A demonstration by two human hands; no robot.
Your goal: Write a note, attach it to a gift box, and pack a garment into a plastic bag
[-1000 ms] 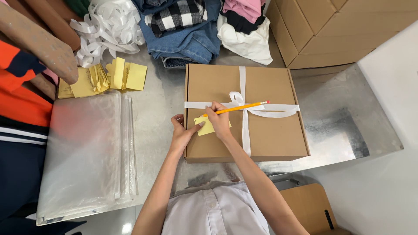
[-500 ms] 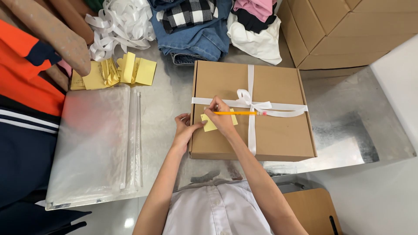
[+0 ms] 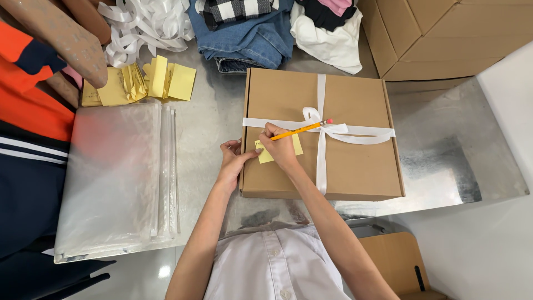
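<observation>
Right hand [image 3: 280,149] pinching pencil [image 3: 301,129], tip on yellow note [image 3: 268,155] atop box [image 3: 355,166]; left hand [image 3: 232,161], fingers spread, pinning note. Could smudge or skid if ribbon [image 3: 320,161] snags.

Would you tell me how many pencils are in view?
1: the pencil is in the right hand, over the yellow note on the ribboned box. Others may be hidden.

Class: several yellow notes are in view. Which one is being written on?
The single yellow note on the tied box, pinned by the left hand under the right hand with the pencil. The other notes lie loose on the table.
</observation>
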